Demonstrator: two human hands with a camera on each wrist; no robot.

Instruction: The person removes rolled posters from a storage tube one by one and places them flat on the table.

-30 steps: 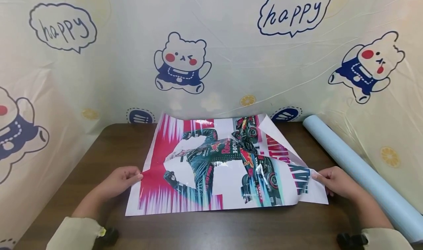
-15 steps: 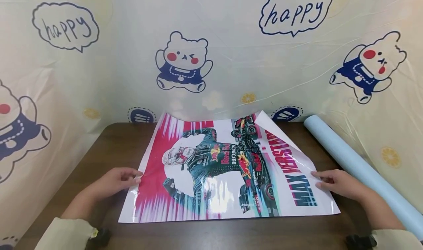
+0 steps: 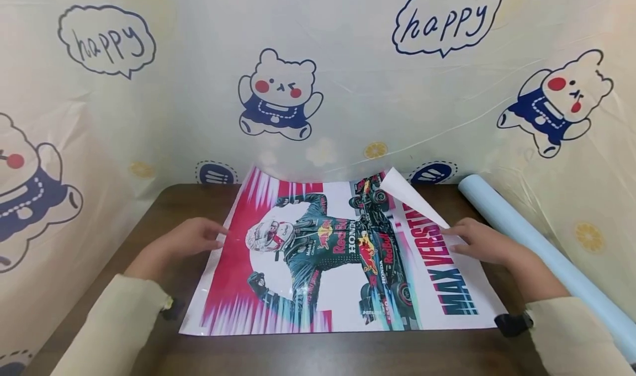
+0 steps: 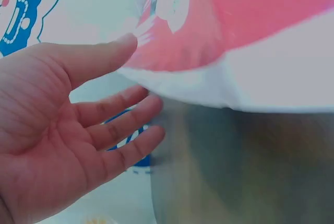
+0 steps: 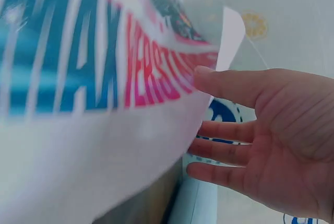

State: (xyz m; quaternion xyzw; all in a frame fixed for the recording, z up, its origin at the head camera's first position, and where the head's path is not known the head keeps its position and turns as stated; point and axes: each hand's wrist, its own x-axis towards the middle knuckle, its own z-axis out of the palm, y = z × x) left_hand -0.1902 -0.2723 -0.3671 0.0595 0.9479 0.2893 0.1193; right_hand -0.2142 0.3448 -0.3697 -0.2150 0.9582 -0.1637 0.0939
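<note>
A glossy poster (image 3: pixel 343 265) lies across the table, printed with a helmeted racing driver, a race car and large lettering. At its left edge is my left hand (image 3: pixel 191 238), thumb over the printed side and fingers loosely extended near the border. My right hand (image 3: pixel 482 243) is at the right edge, its thumb touching the print and its fingers spread below the edge. Each wrist view shows a gap between thumb (image 4: pixel 104 59) and visible fingers; the index fingers are hidden there. The poster's far right corner (image 3: pixel 409 196) is curled over, showing its white back.
A long light blue roll (image 3: pixel 536 254) lies diagonally along the table's right side. Behind the brown table (image 3: pixel 318 359) hangs a pale curtain (image 3: pixel 348 89) with bear cartoons and the word happy. Dark straps circle both sleeved wrists.
The poster has gone from creased and partly folded at the right to spread out, lettering visible. Both hands have since moved away from me along its side edges; the far right corner stays curled.
</note>
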